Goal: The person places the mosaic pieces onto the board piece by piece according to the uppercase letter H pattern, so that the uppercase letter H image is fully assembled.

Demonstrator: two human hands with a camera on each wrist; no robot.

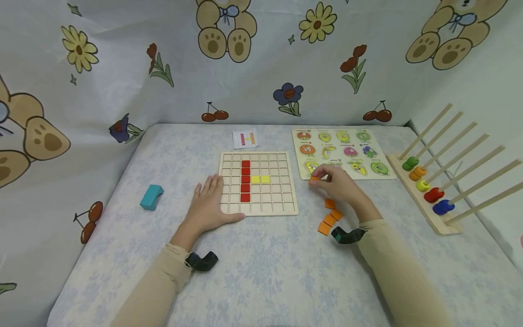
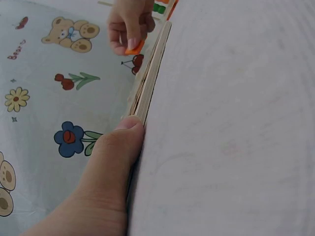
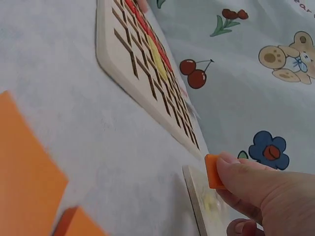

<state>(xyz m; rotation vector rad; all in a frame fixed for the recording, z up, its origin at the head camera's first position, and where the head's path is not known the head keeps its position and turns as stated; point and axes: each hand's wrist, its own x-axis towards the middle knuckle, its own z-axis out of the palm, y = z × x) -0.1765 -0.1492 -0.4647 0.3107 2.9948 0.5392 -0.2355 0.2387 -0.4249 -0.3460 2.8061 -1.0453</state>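
Note:
A wooden grid board [image 1: 278, 197] lies mid-table, with a column of red tiles [image 1: 245, 179] and two yellow tiles [image 1: 260, 179] beside it in its squares. My left hand [image 1: 209, 204] rests at the board's left side, fingers straight along the edge and thumb at the near edge. Between thumb and fingers, my right hand [image 1: 337, 181] pinches an orange square tile [image 3: 213, 171], to the right of the board and by the near edge of the fruit puzzle board [image 1: 386, 159]. Several loose orange tiles [image 1: 330, 203] lie on the table just below that hand.
Behind the grid board lies a small pattern card [image 1: 245, 139] with red, yellow and orange squares. A teal arch block [image 1: 151, 197] sits at the left. On the right stands a wooden peg rack [image 1: 425, 195] with coloured beads and tall slanting rods.

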